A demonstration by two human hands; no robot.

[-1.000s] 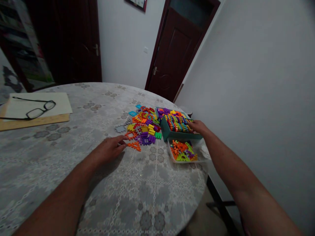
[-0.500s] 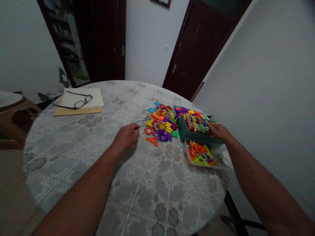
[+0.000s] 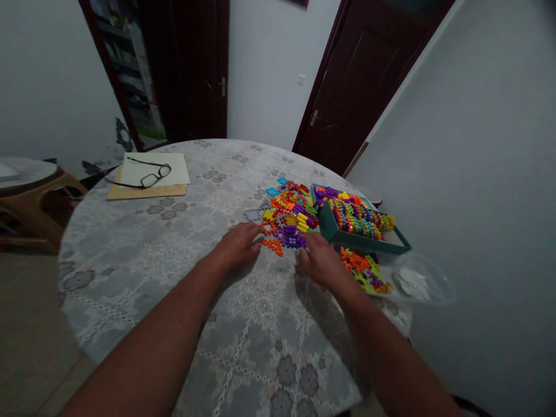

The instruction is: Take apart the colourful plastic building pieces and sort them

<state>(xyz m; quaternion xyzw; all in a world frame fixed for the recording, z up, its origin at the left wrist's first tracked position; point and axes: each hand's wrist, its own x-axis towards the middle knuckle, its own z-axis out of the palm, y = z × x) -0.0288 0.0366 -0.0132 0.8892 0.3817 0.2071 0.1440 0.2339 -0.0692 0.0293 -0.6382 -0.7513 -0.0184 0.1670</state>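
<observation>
A pile of colourful plastic interlocking pieces (image 3: 290, 204) lies on the patterned tablecloth. At its near left edge is my left hand (image 3: 241, 246), index finger reaching to an orange square piece (image 3: 270, 228) and thumb apart below. An orange triangular piece (image 3: 273, 248) lies just right of that thumb. My right hand (image 3: 324, 260) is at the pile's near right side, fingertips beside the purple pieces (image 3: 292, 238), thumb and index finger apart. Nothing shows held in either hand. Whether the fingertips touch the pieces is hard to make out.
To the right stands a green box (image 3: 369, 240) with rows of beaded-looking colourful pieces (image 3: 358, 219). Nearer is a clear plastic tray (image 3: 438, 284) with more pieces and something white. Glasses (image 3: 150, 179) rest on papers (image 3: 178, 165) at the left. A wall borders the right side.
My right hand has left the rows of pieces in the green box and moved left to the pile. My left hand has shifted slightly right, up to the orange piece.
</observation>
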